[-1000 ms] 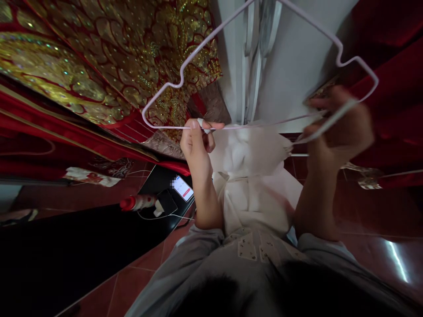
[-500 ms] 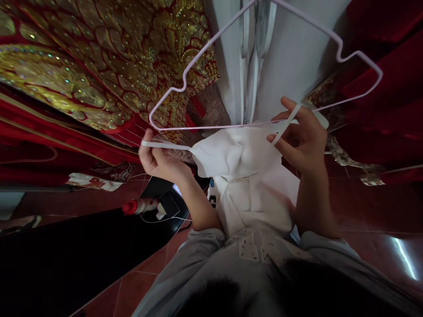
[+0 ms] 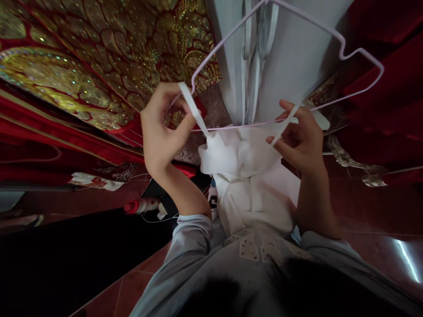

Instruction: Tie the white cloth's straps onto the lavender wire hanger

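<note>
A white garment point(image 3: 254, 185) with narrow straps hangs down in front of me, below a pale pink hanger point(image 3: 309, 17). My left hand point(image 3: 167, 127) is curled around the garment's left strap point(image 3: 194, 110), which is pulled upward beside the hanger's left notch. That hand hides the hanger's lower left corner. Between the thumb and fingers of my right hand point(image 3: 302, 134), the right strap point(image 3: 286, 125) is stretched taut. The hanger's bottom bar runs behind the right fingers. The hanger's hook lies outside the view.
Red costumes with gold sequins point(image 3: 125, 57) hang at left, and dark red cloth point(image 3: 390, 83) at right. A white upright surface point(image 3: 297, 57) stands behind the hanger. A black tabletop point(image 3: 99, 246) at lower left holds a red-capped bottle point(image 3: 140, 205) and a white cable.
My left hand has moved up and right with the left strap, from below the hanger's corner to beside its left notch. The right hand has barely moved.
</note>
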`<state>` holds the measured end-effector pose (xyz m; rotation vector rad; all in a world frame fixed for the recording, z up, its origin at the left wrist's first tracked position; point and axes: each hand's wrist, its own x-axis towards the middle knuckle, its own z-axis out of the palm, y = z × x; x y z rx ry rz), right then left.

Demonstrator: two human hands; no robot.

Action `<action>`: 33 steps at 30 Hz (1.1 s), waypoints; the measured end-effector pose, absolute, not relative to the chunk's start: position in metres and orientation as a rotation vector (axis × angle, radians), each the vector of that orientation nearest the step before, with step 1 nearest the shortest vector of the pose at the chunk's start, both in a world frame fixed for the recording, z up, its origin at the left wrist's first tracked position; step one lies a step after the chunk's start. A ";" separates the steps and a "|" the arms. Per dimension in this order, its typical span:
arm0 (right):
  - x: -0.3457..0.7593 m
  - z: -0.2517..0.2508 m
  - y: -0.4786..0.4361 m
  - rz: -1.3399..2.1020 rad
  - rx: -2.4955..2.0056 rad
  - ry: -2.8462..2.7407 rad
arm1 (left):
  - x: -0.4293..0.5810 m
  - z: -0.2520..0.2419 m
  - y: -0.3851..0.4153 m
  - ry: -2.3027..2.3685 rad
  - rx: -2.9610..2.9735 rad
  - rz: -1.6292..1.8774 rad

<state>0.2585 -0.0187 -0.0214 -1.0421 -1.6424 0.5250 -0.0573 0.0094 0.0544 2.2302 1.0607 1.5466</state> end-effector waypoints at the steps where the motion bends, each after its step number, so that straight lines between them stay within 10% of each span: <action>1: 0.259 -0.021 -0.018 0.527 -1.053 -1.653 | -0.056 0.058 0.010 1.063 2.264 1.459; 13: 0.250 -0.030 -0.019 0.508 -1.026 -1.665 | -0.011 -0.014 0.008 1.006 0.899 2.083; 24: 0.314 -0.034 0.022 -0.086 -0.807 -1.042 | 0.027 -0.014 -0.006 0.963 0.970 2.039; 33: 0.322 0.043 0.011 0.135 -1.074 -1.605 | 0.033 -0.011 -0.007 0.973 0.955 2.065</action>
